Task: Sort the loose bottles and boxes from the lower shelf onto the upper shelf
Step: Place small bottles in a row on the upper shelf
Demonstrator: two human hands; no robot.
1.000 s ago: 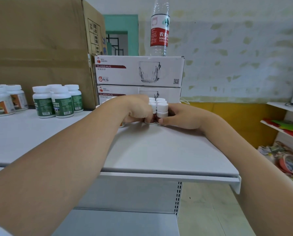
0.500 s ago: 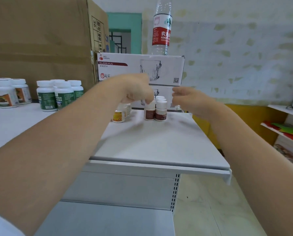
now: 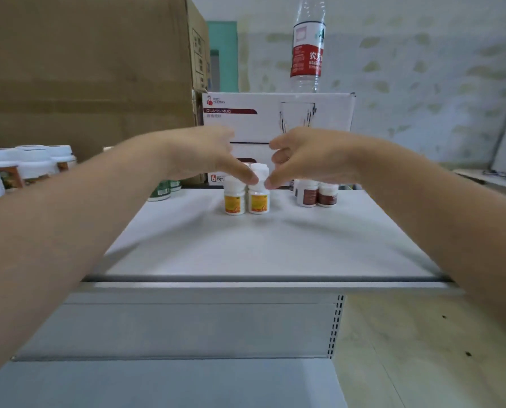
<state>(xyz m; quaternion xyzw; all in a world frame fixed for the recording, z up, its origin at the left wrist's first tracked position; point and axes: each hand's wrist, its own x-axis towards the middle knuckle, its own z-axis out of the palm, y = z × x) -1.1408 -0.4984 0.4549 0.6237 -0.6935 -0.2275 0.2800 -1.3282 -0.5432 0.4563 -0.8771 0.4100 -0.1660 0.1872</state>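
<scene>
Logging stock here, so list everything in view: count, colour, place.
yellow-label bottles: at least two, white, upper shelf centre
brown-label bottles: at least two, white, right of those
green-label bottles: count unclear, green labels, left of centre
far-left bottles: several, white, far left
glass mug boxes: two, white, stacked at back
water bottle: one, clear, red label, on the boxes
cardboard box: one, brown, back left
upper shelf: one, white
left hand, right hand: thumbs flank a yellow-label bottle's cap; grip unclear

Both forearms (image 3: 78,213) are bare along their visible length, like the left hand (image 3: 204,154) and right hand (image 3: 313,157).
</scene>
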